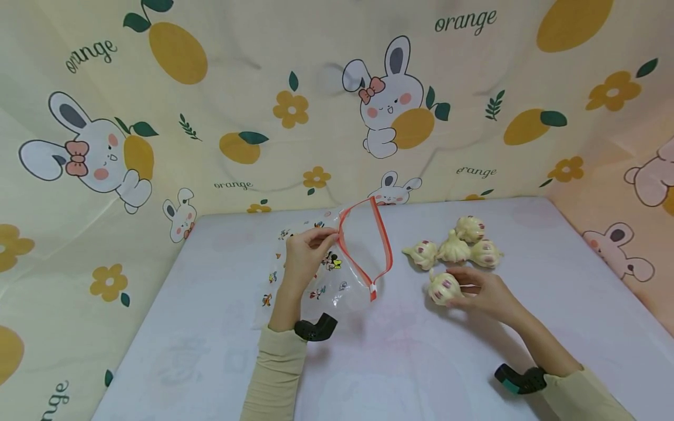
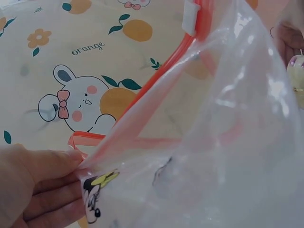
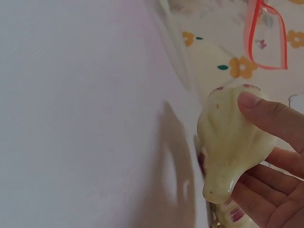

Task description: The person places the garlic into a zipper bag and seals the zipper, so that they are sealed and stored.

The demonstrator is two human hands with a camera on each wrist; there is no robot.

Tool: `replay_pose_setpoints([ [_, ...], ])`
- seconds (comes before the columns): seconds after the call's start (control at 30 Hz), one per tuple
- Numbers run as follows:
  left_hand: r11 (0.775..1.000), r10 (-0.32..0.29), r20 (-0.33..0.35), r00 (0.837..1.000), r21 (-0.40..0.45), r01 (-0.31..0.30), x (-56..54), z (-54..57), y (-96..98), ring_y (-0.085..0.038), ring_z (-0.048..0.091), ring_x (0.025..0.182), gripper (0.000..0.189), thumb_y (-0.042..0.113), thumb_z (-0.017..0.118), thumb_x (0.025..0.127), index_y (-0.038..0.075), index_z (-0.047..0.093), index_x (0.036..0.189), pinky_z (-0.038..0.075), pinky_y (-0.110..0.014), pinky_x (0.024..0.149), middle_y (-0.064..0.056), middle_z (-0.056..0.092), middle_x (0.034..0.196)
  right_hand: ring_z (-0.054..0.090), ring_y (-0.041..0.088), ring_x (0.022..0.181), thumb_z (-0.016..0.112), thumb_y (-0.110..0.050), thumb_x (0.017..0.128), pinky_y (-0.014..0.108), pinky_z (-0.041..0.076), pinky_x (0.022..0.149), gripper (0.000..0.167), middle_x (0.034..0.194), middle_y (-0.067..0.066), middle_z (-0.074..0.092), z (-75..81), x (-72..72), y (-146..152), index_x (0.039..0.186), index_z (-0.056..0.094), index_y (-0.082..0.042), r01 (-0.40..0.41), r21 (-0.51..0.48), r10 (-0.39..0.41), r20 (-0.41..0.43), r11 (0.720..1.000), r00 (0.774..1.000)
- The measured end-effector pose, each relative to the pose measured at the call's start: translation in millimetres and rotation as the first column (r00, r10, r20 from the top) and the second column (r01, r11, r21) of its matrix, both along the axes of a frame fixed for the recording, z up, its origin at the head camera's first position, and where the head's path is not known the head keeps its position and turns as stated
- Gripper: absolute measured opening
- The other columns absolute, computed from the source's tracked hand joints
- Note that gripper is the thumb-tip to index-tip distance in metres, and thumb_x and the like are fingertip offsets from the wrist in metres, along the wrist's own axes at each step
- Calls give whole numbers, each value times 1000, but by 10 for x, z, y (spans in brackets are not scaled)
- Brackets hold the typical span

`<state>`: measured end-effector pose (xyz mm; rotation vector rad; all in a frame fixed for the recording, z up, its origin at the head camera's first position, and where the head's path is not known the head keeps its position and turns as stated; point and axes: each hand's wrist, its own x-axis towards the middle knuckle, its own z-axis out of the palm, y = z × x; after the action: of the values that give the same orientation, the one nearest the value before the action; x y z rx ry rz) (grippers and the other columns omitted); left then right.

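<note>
My left hand pinches the red-edged rim of a clear zip bag printed with cartoon figures. The bag's mouth gapes toward the right, and a white slider sits on its red zip strip. In the left wrist view, thumb and fingers of the left hand hold the rim at one side. My right hand grips a garlic bulb between thumb and fingers, right of the bag. The right wrist view shows this garlic bulb held over the table, its stem pointing down.
Several more garlic bulbs lie grouped behind the right hand on the white table. A printed cloth with rabbits and oranges hangs behind and at both sides. Dark wrist cameras sit on both wrists.
</note>
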<state>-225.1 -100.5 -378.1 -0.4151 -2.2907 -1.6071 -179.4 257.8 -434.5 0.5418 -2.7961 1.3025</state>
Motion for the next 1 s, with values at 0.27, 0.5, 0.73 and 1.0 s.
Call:
replay_pose_setpoints([
  [0.27,1000,6,-10,1000,-8,-7,-2,1,-15,-31,72,82,18,13,70,87,0,73,100,57,-15,73,-18,75,96,50,-22,94,84,-9,71,14,55,79,60,118,28,63,65,-41,-77,123,58,9,-18,-36,17,-30,999,999],
  [0.5,1000,12,-3,1000,-9,-12,7,7,-13,-32,71,84,19,14,70,87,1,73,101,57,-16,75,-18,75,97,52,-20,94,83,-6,71,17,57,80,58,117,29,64,135,-65,-166,122,58,10,-35,-67,31,-63,997,998],
  [0.73,1000,11,-17,1000,-8,-11,10,16,-5,-31,72,82,18,13,69,88,0,73,100,57,-14,73,-18,75,96,52,-21,93,83,-6,71,18,57,81,60,120,29,64,165,-92,-236,123,58,10,-31,-82,26,-60,996,998],
  [1.0,1000,3,-29,1000,-14,-4,-4,-6,7,-31,72,82,17,12,69,88,-1,73,99,56,-14,72,-18,75,95,50,-22,94,83,-11,73,22,57,85,62,124,26,63,275,-126,-323,127,57,7,-7,-65,6,-16,998,1000],
])
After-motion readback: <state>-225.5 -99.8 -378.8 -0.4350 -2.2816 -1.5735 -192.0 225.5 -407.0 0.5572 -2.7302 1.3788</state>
